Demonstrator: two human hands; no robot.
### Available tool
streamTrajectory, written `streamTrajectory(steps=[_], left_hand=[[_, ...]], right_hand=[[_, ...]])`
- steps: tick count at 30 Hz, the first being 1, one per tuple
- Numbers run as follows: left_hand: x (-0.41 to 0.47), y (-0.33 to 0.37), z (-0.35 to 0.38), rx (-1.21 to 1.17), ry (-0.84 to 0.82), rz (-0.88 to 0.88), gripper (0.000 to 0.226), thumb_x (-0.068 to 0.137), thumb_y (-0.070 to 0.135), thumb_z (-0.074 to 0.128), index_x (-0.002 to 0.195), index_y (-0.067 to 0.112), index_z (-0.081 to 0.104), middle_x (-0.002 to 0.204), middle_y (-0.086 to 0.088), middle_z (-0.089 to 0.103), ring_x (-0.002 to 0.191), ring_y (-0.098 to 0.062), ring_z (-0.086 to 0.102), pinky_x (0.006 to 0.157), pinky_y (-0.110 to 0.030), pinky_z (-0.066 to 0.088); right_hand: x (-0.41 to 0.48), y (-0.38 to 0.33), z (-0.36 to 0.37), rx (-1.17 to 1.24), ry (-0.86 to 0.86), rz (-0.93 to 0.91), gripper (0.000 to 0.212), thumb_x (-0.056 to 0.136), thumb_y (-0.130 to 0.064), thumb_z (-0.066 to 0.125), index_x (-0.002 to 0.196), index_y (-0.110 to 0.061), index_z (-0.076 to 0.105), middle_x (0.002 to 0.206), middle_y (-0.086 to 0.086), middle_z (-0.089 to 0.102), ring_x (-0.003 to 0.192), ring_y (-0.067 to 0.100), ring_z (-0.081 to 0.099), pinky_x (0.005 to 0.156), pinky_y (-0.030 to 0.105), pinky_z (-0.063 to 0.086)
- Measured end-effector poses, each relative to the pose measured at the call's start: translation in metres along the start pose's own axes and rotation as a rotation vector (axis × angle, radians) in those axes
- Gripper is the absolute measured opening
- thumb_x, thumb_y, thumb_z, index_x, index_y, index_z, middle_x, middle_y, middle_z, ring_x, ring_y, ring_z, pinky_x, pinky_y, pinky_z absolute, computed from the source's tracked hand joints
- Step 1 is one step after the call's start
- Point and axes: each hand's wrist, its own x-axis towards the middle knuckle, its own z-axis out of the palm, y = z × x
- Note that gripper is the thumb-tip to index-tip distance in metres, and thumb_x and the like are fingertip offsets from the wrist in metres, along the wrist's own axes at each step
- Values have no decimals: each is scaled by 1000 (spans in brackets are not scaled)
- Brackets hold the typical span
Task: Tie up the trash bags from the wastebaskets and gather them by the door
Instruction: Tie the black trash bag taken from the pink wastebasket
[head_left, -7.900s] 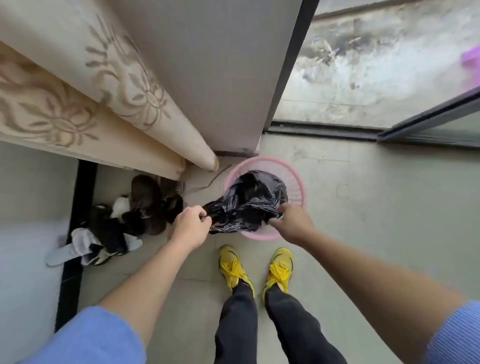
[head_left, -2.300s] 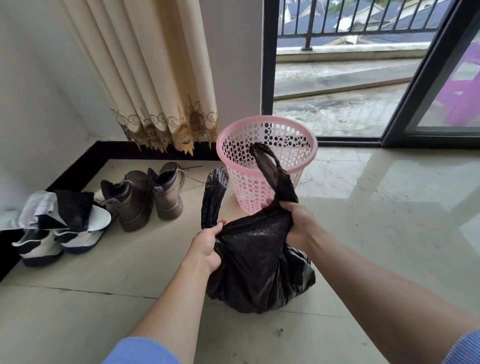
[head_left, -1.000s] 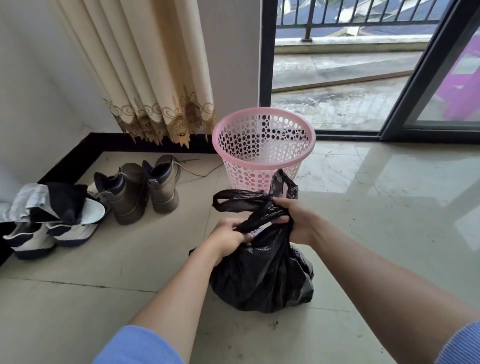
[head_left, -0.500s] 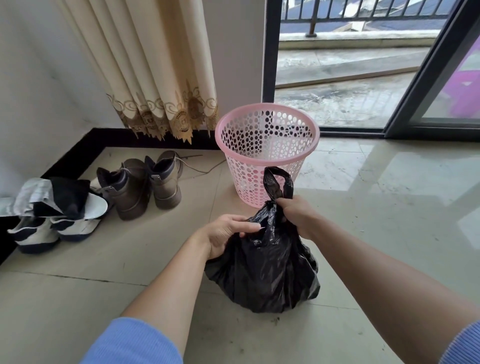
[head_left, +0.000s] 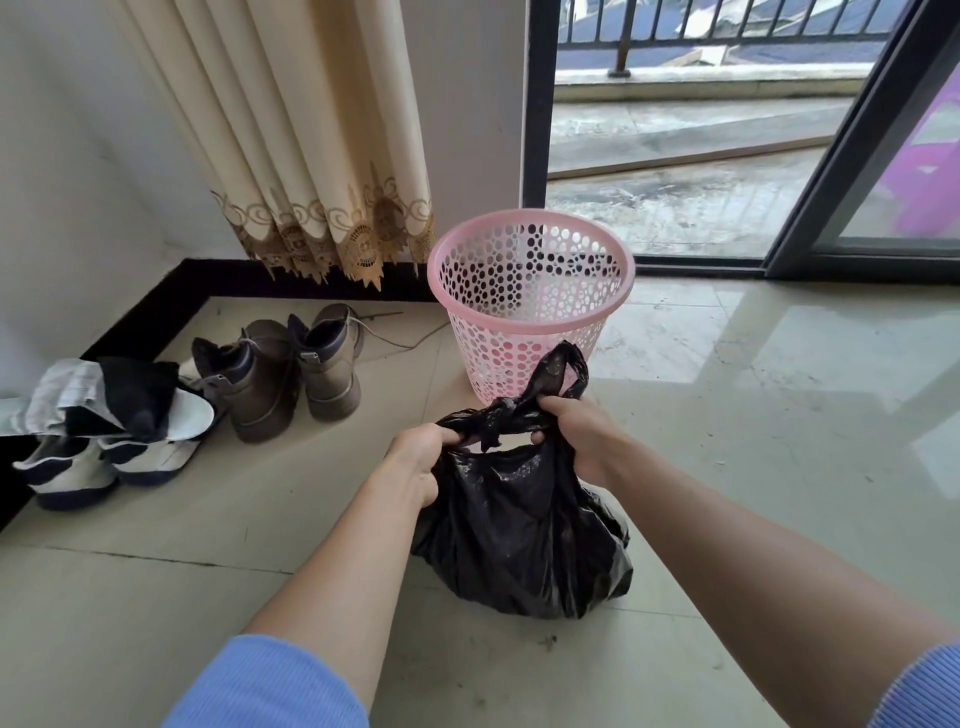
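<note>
Past the fingers (head_left: 558, 408) a glass door (head_left: 904, 171) lets in daylight, a cream curtain (head_left: 291, 130) hangs up to their left by a white wall (head_left: 78, 156), and a shiny pale floor (head_left: 779, 415) lies under them.

Nothing readable here, honestly. The bag (head_left: 519, 535), the basket (head_left: 498, 353) at 12 o'clock and the boots (head_left: 270, 384) at 10 o'clock show no print, logo or number I can make out.
</note>
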Motion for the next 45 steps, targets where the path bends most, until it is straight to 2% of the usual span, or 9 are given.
streamTrajectory(steps=[5,9,13,18,25,30,35,41,45], left_hand=[[-8,2,-7,70,-257,77,36,66,0,76,101,-2,69,88,-21,71,74,-32,67,85,-44,56],[1,-4,-2,177,60,289,27,74,-9,68,67,12,53,63,-10,59,53,-21,54,52,-25,48],[10,-8,-6,257,222,326,18,76,1,71,70,12,58,68,-9,59,60,-20,52,59,-28,45],[1,0,-5,-5,158,161,12,83,-1,64,75,8,65,69,-11,64,56,-23,59,52,-28,52],[-14,12,-18,-241,-227,58,10,85,9,58,86,4,67,79,-12,70,74,-27,64,89,-42,51],[-11,21,-15,-504,-53,180,20,93,7,53,73,8,56,69,-5,58,66,-22,59,83,-43,52],[-3,22,-33,-736,124,190,24,87,-6,31,75,9,45,65,-8,41,58,-22,47,62,-42,51],[8,-1,-58,-23,640,393,12,82,10,44,80,11,56,73,-12,56,52,-24,43,46,-27,41],[8,-13,-54,809,437,525,15,77,39,61,80,24,61,93,-6,67,85,-28,60,74,-33,48]], right_hand=[[4,-1,-5,63,74,45,17,98,-20,52,96,-9,65,65,5,62,47,16,52,52,29,48],[1,-2,0,84,46,34,16,98,-17,51,93,-9,64,65,6,61,47,16,54,54,32,47],[-2,-1,1,52,-23,25,18,100,-15,48,100,-5,63,67,9,61,51,17,56,48,28,46],[-6,-1,4,51,-91,40,23,101,-16,46,108,-3,63,70,9,64,54,16,59,43,26,47],[-5,-3,-4,113,-89,54,24,102,-20,41,100,-10,63,62,4,66,52,13,61,47,26,45],[-9,-10,0,248,-94,60,38,100,-23,38,125,-5,60,110,10,66,97,26,60,79,38,51],[-6,-13,-19,576,178,92,35,99,-13,26,117,-1,53,85,13,68,75,29,68,66,41,55],[6,0,-48,532,454,138,26,96,-10,23,76,-9,39,61,4,32,34,15,28,46,34,50],[9,-5,-46,203,443,104,27,99,-22,30,100,-5,50,69,8,52,50,18,51,52,34,51]])
